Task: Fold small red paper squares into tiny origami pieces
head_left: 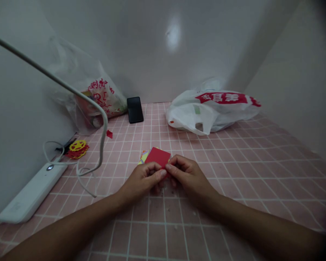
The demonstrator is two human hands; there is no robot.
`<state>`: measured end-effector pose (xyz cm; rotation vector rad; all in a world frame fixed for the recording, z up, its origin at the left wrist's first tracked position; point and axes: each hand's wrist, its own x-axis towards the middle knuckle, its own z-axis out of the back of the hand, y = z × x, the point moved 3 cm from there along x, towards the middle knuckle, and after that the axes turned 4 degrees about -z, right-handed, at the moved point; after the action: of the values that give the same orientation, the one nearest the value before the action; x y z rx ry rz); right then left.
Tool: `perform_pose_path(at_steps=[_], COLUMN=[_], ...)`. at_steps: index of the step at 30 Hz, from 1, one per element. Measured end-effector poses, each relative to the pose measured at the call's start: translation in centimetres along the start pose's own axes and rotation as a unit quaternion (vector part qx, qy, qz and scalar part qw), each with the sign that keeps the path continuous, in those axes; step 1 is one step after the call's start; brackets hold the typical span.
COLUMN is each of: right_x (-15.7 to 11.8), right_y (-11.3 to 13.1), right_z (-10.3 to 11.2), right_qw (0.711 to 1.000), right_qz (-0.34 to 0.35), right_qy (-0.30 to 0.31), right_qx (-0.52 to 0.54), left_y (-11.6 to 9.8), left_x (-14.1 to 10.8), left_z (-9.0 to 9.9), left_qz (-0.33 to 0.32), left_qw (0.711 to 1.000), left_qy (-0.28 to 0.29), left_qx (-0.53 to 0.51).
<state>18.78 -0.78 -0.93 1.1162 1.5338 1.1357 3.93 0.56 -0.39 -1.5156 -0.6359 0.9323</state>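
Note:
A red square of paper [159, 156] shows just beyond my fingertips, over several other coloured sheets [143, 157] whose yellow and orange edges stick out at its left. My left hand [148, 177] pinches red paper between thumb and forefinger. Close beside it, my right hand [187, 175] has its thumb and forefinger closed on the same red paper near the lower right corner. The fingers hide that lower part, so I cannot tell whether it is the top square or a separate piece.
Yellow and red paper cutouts [78, 146] lie at the left, near a white power strip [34, 192] and a looping white cable [103, 134]. A red scrap [109, 134], a black phone [135, 110], a clear plastic bag [97, 94] and a white bag [190, 112] sit farther back.

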Motion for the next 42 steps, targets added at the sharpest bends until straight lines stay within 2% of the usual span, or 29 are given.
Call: perform_pose_path(at_steps=[5,10,17,22,29,42], right_x=[-0.15,-0.1,0.34,0.41,0.32,0.31], right_y=[0.01,0.15,-0.33,-0.52,-0.09,-0.61], right_z=[-0.12,0.11,-0.18,-0.19,-0.73,-0.66], right_qw=[1.0,0.999,0.997,0.998,0.995,0.998], right_qz=[-0.014,-0.026,-0.031,-0.033,-0.026,-0.047], right_qy=[0.011,-0.004,0.04,0.04,0.082,0.049], right_qx=[0.02,0.036,0.056,0.044,0.048,0.017], left_y=[-0.34,-0.3,0.1,-0.21,-0.54,-0.72], left_x=[-0.06,0.03,0.17,-0.05,-0.05,-0.08], left_z=[-0.1,-0.03,0.25,0.34,0.55,0.4], left_qz=[0.007,0.011,0.003,-0.011,-0.03,-0.036], left_qw=[1.0,1.0,0.995,0.997,0.997,0.998], left_qy=[-0.01,-0.008,-0.026,-0.033,-0.056,-0.058], left_qx=[0.004,-0.024,-0.093,-0.067,-0.046,-0.006])
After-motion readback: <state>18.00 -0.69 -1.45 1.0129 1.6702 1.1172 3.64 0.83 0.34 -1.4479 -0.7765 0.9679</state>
